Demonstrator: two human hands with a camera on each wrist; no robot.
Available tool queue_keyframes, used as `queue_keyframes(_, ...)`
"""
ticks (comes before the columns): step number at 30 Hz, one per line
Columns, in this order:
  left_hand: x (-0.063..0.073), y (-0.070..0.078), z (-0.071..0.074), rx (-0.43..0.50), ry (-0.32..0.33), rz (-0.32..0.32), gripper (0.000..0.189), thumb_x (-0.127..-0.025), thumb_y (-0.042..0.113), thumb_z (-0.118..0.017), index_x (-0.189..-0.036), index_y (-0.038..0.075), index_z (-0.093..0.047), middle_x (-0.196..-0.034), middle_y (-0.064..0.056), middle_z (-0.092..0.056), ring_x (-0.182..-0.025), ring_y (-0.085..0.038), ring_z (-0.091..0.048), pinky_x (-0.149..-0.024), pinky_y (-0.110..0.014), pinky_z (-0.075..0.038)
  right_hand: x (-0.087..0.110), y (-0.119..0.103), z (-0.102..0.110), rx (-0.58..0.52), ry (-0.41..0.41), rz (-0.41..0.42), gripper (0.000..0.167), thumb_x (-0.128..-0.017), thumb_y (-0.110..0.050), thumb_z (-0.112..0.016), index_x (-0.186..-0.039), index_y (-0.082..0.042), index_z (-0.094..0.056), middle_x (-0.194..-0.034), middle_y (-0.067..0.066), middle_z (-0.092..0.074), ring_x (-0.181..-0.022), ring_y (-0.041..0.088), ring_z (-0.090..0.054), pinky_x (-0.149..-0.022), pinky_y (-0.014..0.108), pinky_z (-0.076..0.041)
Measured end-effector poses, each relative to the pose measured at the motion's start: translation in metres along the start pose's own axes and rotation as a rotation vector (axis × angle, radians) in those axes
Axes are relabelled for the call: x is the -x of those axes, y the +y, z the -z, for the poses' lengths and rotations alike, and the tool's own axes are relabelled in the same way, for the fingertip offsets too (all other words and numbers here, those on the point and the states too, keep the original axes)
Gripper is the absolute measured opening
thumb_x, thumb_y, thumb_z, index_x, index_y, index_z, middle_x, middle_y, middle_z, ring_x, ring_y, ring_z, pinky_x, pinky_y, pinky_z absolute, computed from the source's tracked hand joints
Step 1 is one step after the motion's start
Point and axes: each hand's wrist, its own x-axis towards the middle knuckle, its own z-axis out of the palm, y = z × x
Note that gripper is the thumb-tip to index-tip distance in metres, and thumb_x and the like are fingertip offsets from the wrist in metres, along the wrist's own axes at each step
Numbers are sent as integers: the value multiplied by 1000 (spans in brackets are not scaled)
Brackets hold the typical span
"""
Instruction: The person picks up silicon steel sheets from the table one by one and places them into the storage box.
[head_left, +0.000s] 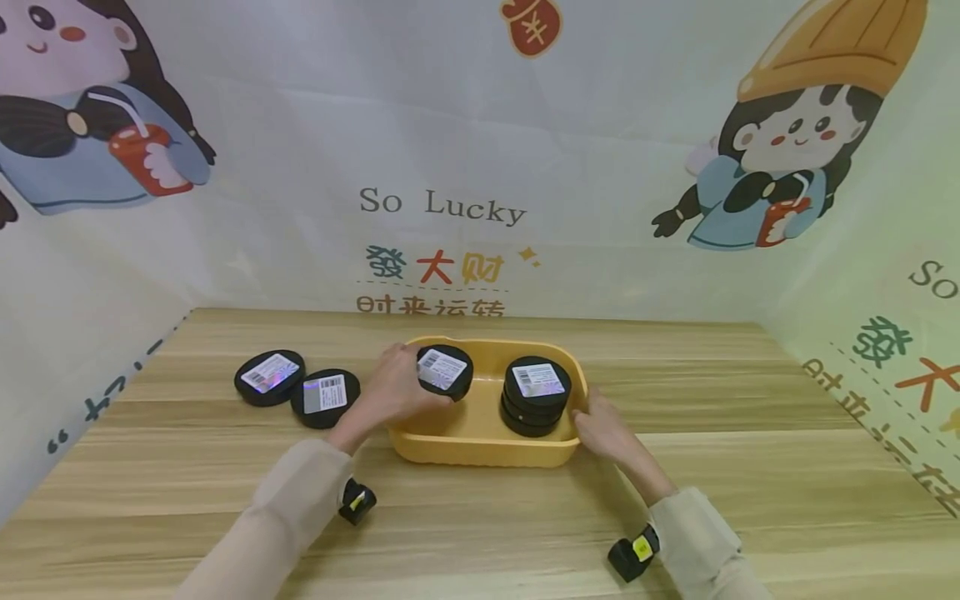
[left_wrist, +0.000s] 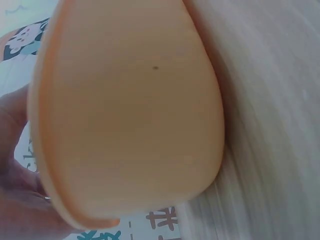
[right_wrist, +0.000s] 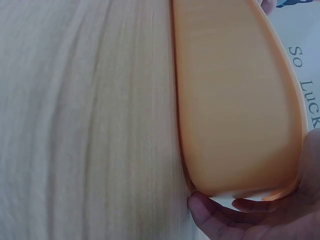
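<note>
A yellow plastic basket (head_left: 483, 452) stands on the table, its long side facing me. My left hand (head_left: 390, 385) reaches over its left end and grips a round black case (head_left: 444, 371) with a white label, held inside the rim. A stack of similar black cases (head_left: 536, 398) sits in the basket's right half. At the right end, my right hand (head_left: 606, 427) holds the basket by its end wall; its fingers curl at the end in the right wrist view. In the left wrist view the basket's wall (left_wrist: 135, 110) hides most of the left hand's work.
Left of the basket, two more labelled black cases lie on the wooden table (head_left: 480, 533): one farther left (head_left: 270, 377), the other (head_left: 326, 398) close to the left hand. A printed cloth backdrop (head_left: 300, 167) rises behind the table and along both sides.
</note>
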Motion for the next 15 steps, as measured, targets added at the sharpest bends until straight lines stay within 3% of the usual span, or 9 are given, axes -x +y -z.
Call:
queue_keyframes(9,-9,3,-12,-56,5,40,60,-55,25,-81,-92,-12,-52,-86,-17,-54,-81,-29,-49,-75,-39,-41,0,0,0,1,5,5,40,-83,-2,-40,-117,19,-33,-111,33,-47,-97,36,-46,-87,49,-37)
queue_keyframes(15,-11,9,-17,-85,-12,88,51,-54,23,-82,-83,-11,-56,-81,-16,-52,-80,-27,-46,-73,-37,-41,0,0,0,-6,2,4,41,-84,-2,-39,-117,20,-32,-111,34,-46,-97,36,-45,-87,48,-37)
